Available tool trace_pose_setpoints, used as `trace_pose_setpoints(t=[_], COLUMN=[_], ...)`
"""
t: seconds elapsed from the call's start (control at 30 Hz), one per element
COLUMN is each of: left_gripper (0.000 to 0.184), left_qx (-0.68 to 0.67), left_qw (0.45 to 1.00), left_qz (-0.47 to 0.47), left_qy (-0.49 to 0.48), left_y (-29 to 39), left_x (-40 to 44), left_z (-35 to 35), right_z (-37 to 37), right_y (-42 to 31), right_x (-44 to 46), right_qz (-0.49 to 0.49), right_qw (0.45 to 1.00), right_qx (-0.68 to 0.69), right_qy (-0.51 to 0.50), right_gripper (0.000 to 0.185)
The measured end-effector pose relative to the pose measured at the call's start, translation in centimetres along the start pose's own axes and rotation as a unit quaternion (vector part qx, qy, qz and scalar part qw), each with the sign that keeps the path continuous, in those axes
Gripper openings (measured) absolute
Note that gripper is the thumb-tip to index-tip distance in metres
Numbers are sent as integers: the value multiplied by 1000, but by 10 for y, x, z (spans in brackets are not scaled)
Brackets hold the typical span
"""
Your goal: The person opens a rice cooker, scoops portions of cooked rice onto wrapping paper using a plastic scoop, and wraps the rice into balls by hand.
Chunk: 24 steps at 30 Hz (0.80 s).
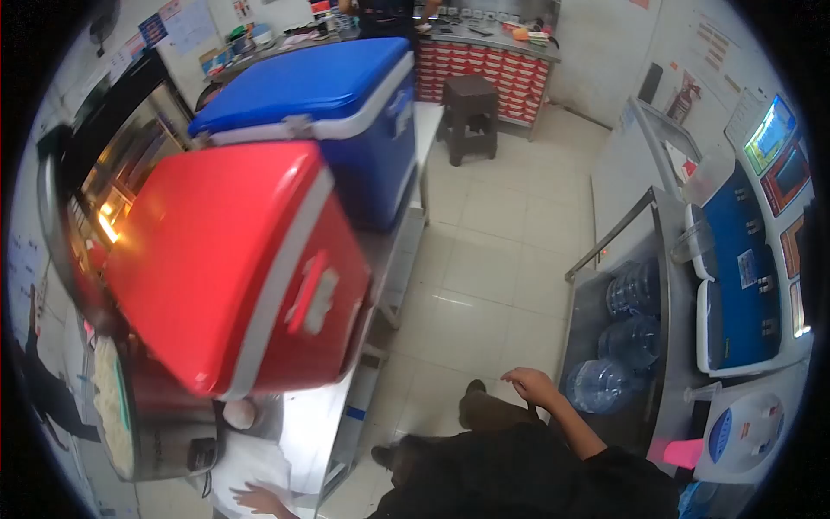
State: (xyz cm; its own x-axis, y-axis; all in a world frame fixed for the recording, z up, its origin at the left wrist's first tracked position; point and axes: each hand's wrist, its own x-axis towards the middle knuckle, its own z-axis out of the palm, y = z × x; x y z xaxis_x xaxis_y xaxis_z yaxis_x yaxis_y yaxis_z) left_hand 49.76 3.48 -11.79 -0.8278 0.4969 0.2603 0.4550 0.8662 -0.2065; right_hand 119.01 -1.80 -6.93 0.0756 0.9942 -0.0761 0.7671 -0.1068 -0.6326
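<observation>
My left hand point(262, 499) lies with its fingers spread on a white sheet or cloth point(251, 471) on the steel table point(316, 428), at the bottom left. Beside it is a large metal pot point(169, 441) with pale contents that look like rice. A small round pale object point(240, 413) rests between the pot and the sheet. My right hand point(529, 386) hangs in the air over the floor, its fingers loosely bent and partly hidden; whether it holds anything does not show.
A red cooler point(216, 259) and a blue cooler point(303, 95) stand on the left table. A brown stool point(469, 112) is farther back near a person point(386, 22). Large water bottles point(596, 385) sit on a shelf at right.
</observation>
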Motion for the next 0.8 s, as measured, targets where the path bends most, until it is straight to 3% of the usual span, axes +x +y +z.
trace_pose_setpoints(t=[0.07,0.13,0.17,0.2,0.23,0.3,0.33,0.37,0.4,0.43,0.47,0.5,0.57,0.63,0.7,0.77,0.8], left_gripper=[66,66,61,59,56,51,49,47,45,44,39,34,38,41,44,41,41], left_qx=[21,-230,-309,-355,-385,-375,-287,-149,-109,-135,-345,-518,-537,-540,-525,-502,-515], left_qw=[999,950,919,918,923,868,850,824,784,759,678,540,447,388,388,409,415], left_qz=[-34,-19,-36,-15,-13,5,116,318,411,405,128,-189,-90,-20,100,236,213], left_qy=[36,209,244,175,12,-326,-426,-444,-453,-491,-636,-636,-710,-746,-751,-725,-719], left_y=[21,53,78,97,114,155,177,203,233,271,329,388,491,587,679,753,782], left_x=[-28,-69,-102,-137,-173,-240,-265,-286,-305,-323,-347,-371,-393,-414,-435,-447,-452], left_z=[-4,-4,-3,-4,-9,-26,-35,-47,-60,-72,-88,-104,-159,-206,-261,-318,-336], right_z=[-29,-56,-67,-75,-82,-92,-97,-103,-115,-122,-130,-141,-182,-226,-268,-316,-331], right_y=[30,43,49,57,65,87,98,108,116,128,142,153,166,184,210,221,234], right_x=[21,49,67,88,108,151,176,199,221,239,260,283,306,323,335,344,351], right_qz=[-22,-9,1,0,8,18,-19,-56,-64,-67,-90,-115,-106,23,73,96,106], right_qw=[1000,999,996,996,993,987,992,994,995,994,994,992,994,982,948,916,928], right_qx=[0,37,70,75,114,153,124,96,82,81,61,39,19,77,216,328,284], right_qy=[16,31,47,53,43,34,27,19,2,2,-6,-14,-31,-169,-223,-210,-218], right_gripper=[23,23,22,22,22,22,22,21,21,21,21,20,18,15,22,28,33])
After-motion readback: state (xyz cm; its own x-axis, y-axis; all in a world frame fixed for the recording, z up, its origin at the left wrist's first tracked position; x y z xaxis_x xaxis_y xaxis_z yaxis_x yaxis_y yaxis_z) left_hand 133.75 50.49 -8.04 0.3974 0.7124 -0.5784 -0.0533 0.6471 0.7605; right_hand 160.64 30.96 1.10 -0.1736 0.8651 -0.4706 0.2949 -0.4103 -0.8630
